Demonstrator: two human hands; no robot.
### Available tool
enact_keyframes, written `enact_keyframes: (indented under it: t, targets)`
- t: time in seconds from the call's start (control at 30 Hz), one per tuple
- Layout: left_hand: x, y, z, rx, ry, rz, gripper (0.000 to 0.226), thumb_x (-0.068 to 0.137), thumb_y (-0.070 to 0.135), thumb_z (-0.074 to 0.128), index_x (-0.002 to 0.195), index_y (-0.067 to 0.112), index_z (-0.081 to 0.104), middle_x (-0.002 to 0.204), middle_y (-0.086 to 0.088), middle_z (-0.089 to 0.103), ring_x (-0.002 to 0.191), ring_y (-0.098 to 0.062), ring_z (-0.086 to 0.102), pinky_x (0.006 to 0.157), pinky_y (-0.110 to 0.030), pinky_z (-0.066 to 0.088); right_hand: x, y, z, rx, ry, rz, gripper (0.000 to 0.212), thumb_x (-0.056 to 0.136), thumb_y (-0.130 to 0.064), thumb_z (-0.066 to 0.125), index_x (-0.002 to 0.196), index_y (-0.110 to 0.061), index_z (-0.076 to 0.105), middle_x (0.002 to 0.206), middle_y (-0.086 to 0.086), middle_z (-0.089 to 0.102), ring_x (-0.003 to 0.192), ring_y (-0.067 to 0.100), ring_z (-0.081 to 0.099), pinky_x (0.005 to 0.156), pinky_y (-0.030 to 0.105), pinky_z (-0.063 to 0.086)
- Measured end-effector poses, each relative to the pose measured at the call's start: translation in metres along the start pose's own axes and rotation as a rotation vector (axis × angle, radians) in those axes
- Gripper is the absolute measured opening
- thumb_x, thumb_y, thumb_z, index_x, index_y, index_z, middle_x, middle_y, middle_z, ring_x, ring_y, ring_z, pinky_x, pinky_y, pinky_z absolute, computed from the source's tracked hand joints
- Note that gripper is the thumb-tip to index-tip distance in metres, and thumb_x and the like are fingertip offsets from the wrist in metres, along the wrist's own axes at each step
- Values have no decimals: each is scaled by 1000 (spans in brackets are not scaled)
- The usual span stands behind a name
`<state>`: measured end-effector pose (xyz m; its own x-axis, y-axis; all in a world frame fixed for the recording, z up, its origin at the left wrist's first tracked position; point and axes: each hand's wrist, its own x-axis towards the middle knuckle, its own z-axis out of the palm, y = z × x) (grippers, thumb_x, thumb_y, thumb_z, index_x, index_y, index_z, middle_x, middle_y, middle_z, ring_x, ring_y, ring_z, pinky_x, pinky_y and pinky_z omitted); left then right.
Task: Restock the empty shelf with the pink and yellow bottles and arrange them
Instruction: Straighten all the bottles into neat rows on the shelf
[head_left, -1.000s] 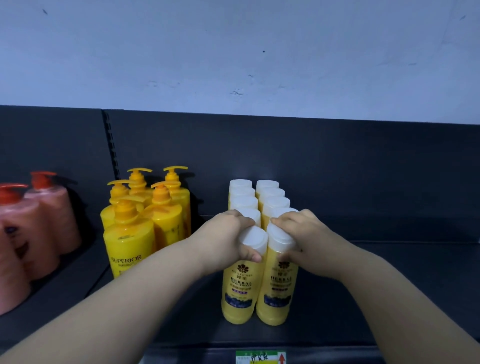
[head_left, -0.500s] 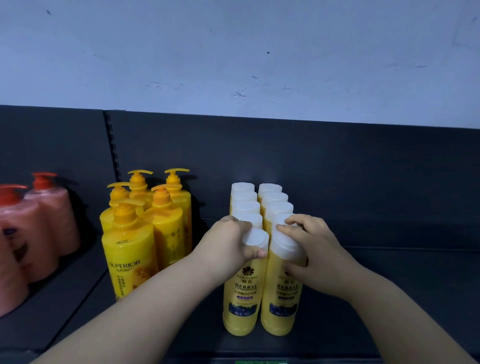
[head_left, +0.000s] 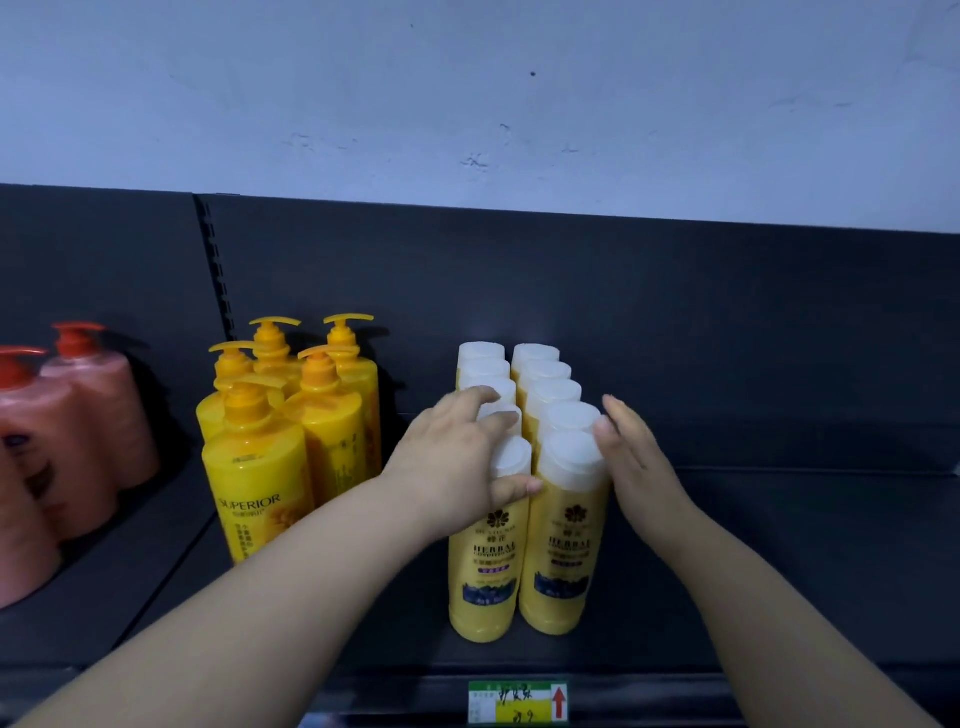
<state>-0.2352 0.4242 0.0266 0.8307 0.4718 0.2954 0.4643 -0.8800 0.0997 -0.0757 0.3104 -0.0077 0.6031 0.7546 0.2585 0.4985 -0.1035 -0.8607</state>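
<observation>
White-capped yellow plastic bottles (head_left: 562, 545) are stood in two rows near the dark metal shelf's (head_left: 789, 551) front edge. The left hand (head_left: 457, 460), fingers spread, is laid on the left row; the right hand (head_left: 636, 462), fingers straight and together, is pressed against the right row.

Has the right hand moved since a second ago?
Yes. The right hand was curled over the front right bottle's white cap. Now it has slid off to the cap's right side, fingers straight, thumb against it.
</observation>
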Motion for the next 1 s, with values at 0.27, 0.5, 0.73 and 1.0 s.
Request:
enact_keyframes:
  t: [0.27, 0.5, 0.73, 1.0]
  targets:
    - [16, 5, 17, -24, -104, 47, 70, 96, 52, 32, 151, 15, 9, 159, -1, 7, 146, -15, 2, 118, -27, 4, 3, 36, 31, 521, -46, 380, 74, 76, -80, 21, 111, -32, 66, 112, 2, 69, 109, 21, 60, 103, 47, 41]
    - [14, -1, 12, 42, -124, 102, 68, 97, 47, 32, 151, 15, 6, 159, -1, 6, 145, -12, 4, 116, -25, 4, 3, 31, 37, 452, -59, 379, 87, 66, -86, 23, 119, -31, 63, 118, 3, 66, 112, 22, 59, 104, 49, 41]
    - [13, 4, 11, 92, -138, 71, 67, 98, 48, 29, 151, 14, 5, 159, -2, 5, 146, -15, 4, 117, -28, 6, 4, 30, 27, 308, -91, 386, 70, 91, -65, 10, 131, -26, 53, 135, 4, 53, 125, 22, 47, 104, 35, 35]
    - [10, 8, 9, 149, -134, 16, 68, 97, 50, 26, 151, 14, 5, 159, -3, 7, 146, -15, 6, 118, -31, 10, -1, 11, 6, -82, 23, 154, 58, 99, -50, 12, 150, -23, 20, 157, 0, 21, 143, 15, 18, 113, 31, 14]
